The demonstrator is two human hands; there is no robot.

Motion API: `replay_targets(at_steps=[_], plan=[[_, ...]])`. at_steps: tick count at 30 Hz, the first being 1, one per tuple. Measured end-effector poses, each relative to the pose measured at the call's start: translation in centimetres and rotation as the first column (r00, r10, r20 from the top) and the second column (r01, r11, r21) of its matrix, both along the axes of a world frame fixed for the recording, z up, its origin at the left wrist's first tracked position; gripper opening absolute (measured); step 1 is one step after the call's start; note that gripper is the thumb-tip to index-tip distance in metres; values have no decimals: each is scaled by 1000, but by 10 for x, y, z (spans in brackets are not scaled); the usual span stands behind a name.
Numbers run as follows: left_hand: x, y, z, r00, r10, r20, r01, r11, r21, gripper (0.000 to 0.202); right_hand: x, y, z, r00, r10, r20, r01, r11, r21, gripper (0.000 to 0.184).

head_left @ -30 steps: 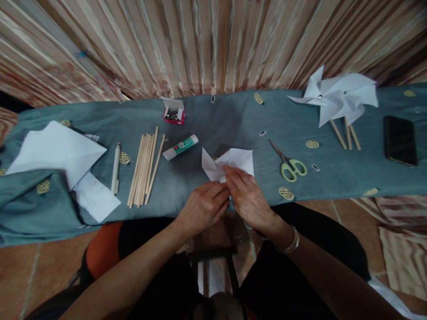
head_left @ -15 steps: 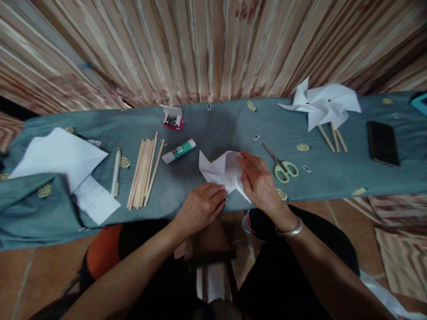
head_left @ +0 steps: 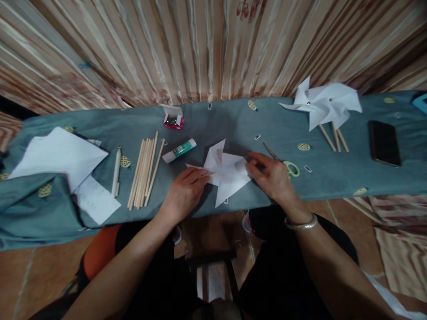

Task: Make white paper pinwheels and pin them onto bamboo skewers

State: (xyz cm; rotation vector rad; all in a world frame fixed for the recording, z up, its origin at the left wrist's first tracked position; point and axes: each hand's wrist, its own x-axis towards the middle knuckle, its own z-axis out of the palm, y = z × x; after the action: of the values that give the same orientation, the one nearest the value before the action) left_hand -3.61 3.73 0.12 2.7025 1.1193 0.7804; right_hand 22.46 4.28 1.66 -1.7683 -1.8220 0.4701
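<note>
A white paper pinwheel [head_left: 230, 171] with folded blades is at the table's front edge, between my two hands. The fingers of my left hand [head_left: 187, 193] pinch its left blade. At the opposite side, my right hand [head_left: 275, 180] has thumb and forefinger closed on the right blade's edge. Behind that hand lie scissors [head_left: 292, 169] with light-green handles, partly covered by it. A glue stick [head_left: 180, 150] with a green label rests left of the pinwheel. Further left, several thin wooden sticks [head_left: 143, 173] lie side by side.
An open red box [head_left: 173, 121] of small metal pins stands at the back. White paper sheets [head_left: 63, 153] and a pen [head_left: 116, 171] lie on the left. Finished-looking pinwheels on sticks [head_left: 328, 104] and a black phone [head_left: 384, 143] are on the right. A curtain [head_left: 200, 49] hangs behind.
The pinwheel has been turned and its blades now point differently. My left hand has shifted left and my right hand right, covering part of the scissors.
</note>
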Motion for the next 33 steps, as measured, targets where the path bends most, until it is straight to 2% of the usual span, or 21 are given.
replay_targets(at_steps=[5, 9, 12, 17, 20, 24, 26, 28, 31, 33], plan=[[5, -1, 2, 999, 33, 6, -33, 999, 30, 23, 1, -10, 1, 1000, 21, -11, -21, 998, -64, 28], [21, -14, 6, 998, -57, 30, 58, 998, -23, 22, 0, -12, 2, 999, 44, 20, -43, 996, -75, 25], [31, -21, 5, 993, -114, -7, 113, 991, -76, 21, 0, -13, 1, 997, 50, 51, -47, 997, -60, 23], [34, -24, 1, 992, -125, -14, 125, 992, -35, 16, 0, -15, -1, 994, 38, 102, -37, 999, -15, 23], [33, -25, -1, 991, -135, -25, 135, 991, -12, 18, 1, -16, 0, 996, 45, 76, -45, 999, 0, 24], [31, -25, 0, 992, -119, -27, 119, 993, -15, 17, 9, -15, 2, 999, 28, -37, -28, 1000, 7, 24], [30, -25, 0, 993, -116, -11, 116, 993, -20, 16, 15, -15, 3, 990, 74, -123, -75, 997, -6, 26], [28, -25, 1, 993, -118, 0, 118, 993, -31, 16, 20, -15, 4, 965, 169, -200, -174, 985, -9, 27], [27, -27, 2, 993, -118, 10, 118, 992, -42, 17, 24, -18, 7, 921, 305, -244, -321, 947, -27, 25], [26, -28, 3, 993, -121, 16, 122, 992, -41, 17, 23, -19, 9, 896, 351, -271, -381, 922, -67, 21]])
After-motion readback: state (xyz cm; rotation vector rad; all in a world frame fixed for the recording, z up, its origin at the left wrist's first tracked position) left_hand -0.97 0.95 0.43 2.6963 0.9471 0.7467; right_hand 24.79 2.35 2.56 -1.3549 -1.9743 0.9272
